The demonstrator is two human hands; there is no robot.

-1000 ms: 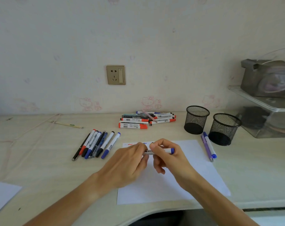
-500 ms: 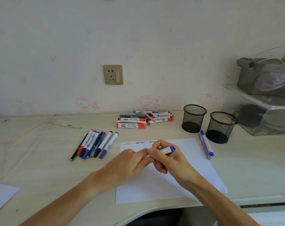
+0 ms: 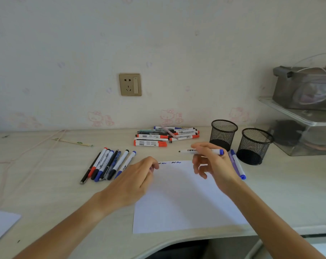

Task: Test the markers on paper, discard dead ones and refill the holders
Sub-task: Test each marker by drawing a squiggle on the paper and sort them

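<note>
The right hand (image 3: 212, 163) pinches an uncapped blue marker (image 3: 203, 151) between thumb and forefinger, holding it level above the far edge of the paper sheet (image 3: 186, 199). The marker's dark tip points toward 9 o'clock, its blue end toward 3 o'clock, and the other fingers of that grip hang loosely curled below the barrel. The left hand (image 3: 136, 182) rests at 9 o'clock of the sheet's far corner with its fingers curled; whether that grip holds a cap I cannot tell. Short blue squiggles (image 3: 176, 162) lie on the sheet between the two hands.

At 10 o'clock of the left hand a row of markers (image 3: 110, 163) lies side by side on the surface (image 3: 46, 184). At 12 o'clock of the sheet, near the wall, sits a pile of red-capped markers (image 3: 164, 136). Two black mesh holders (image 3: 223, 134) (image 3: 254, 145) stand at 2 o'clock of the sheet, and two pens (image 3: 237, 165), one purple and one blue-capped, lie just beside the nearer holder, at 3 o'clock of the right hand.
</note>
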